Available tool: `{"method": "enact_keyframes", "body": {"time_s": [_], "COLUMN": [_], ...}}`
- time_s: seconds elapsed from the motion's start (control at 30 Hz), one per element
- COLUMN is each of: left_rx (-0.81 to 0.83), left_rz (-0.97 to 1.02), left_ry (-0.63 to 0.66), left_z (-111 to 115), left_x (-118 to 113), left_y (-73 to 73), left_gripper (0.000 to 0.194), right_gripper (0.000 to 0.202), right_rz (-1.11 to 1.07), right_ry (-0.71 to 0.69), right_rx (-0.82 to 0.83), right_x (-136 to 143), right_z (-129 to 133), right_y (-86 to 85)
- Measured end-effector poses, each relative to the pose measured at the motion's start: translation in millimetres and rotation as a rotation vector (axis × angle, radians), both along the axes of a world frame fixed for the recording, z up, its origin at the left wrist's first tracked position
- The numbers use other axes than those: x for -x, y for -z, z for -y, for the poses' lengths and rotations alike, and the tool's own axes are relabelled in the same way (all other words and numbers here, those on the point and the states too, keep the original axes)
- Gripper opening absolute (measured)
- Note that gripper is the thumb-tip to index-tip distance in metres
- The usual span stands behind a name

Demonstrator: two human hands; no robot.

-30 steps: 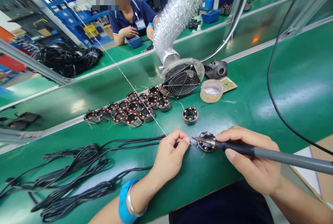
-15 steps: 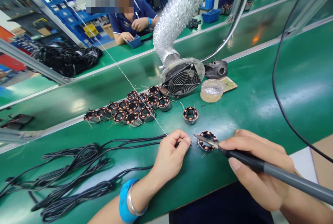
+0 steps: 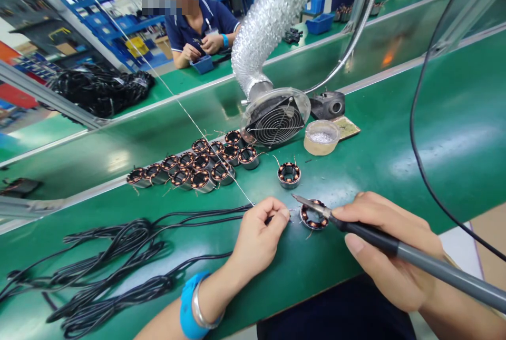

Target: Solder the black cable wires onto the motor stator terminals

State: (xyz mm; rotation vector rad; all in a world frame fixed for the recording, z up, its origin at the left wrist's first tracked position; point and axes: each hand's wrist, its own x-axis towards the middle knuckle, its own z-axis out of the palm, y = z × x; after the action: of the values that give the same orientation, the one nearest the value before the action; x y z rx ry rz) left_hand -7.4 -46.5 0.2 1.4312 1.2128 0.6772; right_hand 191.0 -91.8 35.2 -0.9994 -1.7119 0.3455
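My left hand point(image 3: 261, 229) pinches the end of a black cable, with a thin bare wire showing past the fingertips toward a copper-wound ring point(image 3: 313, 215). My right hand point(image 3: 387, 250) is wrapped round the dark grip of a soldering iron point(image 3: 379, 240). The iron's metal tip lies over the near ring's upper left side, its point just above the wire end. A second copper-wound ring point(image 3: 289, 175) stands a little behind. White solder wire point(image 3: 193, 123) runs down from the upper left to my left hand. Bundled black cables point(image 3: 114, 255) lie at the left.
Several more wound rings point(image 3: 201, 163) stand in rows behind my left hand. A round fan point(image 3: 279, 121) on a silver duct point(image 3: 264, 29) stands behind, beside a small round tub point(image 3: 322, 137). A black cord point(image 3: 419, 155) hangs at the right. A person point(image 3: 197, 29) sits across the bench.
The iron's tip has risen slightly and moved a little left, away from the wire end. My left hand has hardly moved. The person opposite has shifted their hands over the blue bin.
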Motion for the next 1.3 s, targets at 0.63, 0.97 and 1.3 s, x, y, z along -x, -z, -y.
{"method": "enact_keyframes", "body": {"time_s": [0.63, 0.97, 1.3], "left_rx": [0.028, 0.406, 0.539], "left_rz": [0.111, 0.283, 0.42], "left_ry": [0.191, 0.082, -0.034], "left_z": [-2, 0, 5], "left_x": [11, 3, -4], "left_y": [6.3, -1.4, -0.5], "left_gripper": [0.028, 0.032, 0.033], "right_gripper": [0.025, 0.028, 0.033], "right_rz": [0.076, 0.105, 0.044], "right_ry": [-0.175, -0.153, -0.108], "right_rx": [-0.005, 0.022, 0.094], "right_x": [25, 22, 19], "right_z": [-35, -25, -22], "right_y": [28.2, 34.6, 41.8]}}
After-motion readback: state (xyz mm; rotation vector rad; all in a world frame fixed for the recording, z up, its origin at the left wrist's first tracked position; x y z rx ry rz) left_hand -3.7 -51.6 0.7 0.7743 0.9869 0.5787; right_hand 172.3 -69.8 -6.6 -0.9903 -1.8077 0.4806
